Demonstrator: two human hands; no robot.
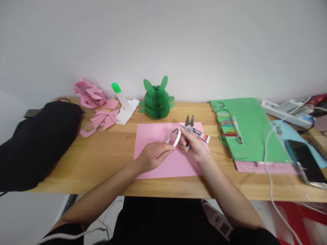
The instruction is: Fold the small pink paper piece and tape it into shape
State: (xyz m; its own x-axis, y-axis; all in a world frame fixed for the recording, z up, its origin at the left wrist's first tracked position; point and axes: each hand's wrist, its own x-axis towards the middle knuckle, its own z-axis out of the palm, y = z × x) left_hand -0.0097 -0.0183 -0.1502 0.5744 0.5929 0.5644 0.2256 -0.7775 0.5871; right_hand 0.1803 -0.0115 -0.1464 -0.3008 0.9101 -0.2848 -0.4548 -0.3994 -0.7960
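My left hand [155,155] is closed on a narrow roll of white tape [178,139], tilted on edge above the pink paper [150,168]. My right hand [194,146] grips a pair of thread snips [189,126] with the blades pointing up and away from me. Its fingertips touch or nearly touch the tape roll's right side. Just behind the snips, a glue tube [201,135] with a black and red label lies on the paper, partly hidden. A green honeycomb-paper figure [157,103] with leaf-shaped ears stands behind the pink sheet.
Pink paper scraps [106,117] and a green-capped glue stick [122,97] are at the back left. A black cloth bag [43,143] lies at far left. On the right are green paper sheets [255,132], a craft knife [237,129], a white cable [267,163], a phone [304,156] and a power strip [286,112].
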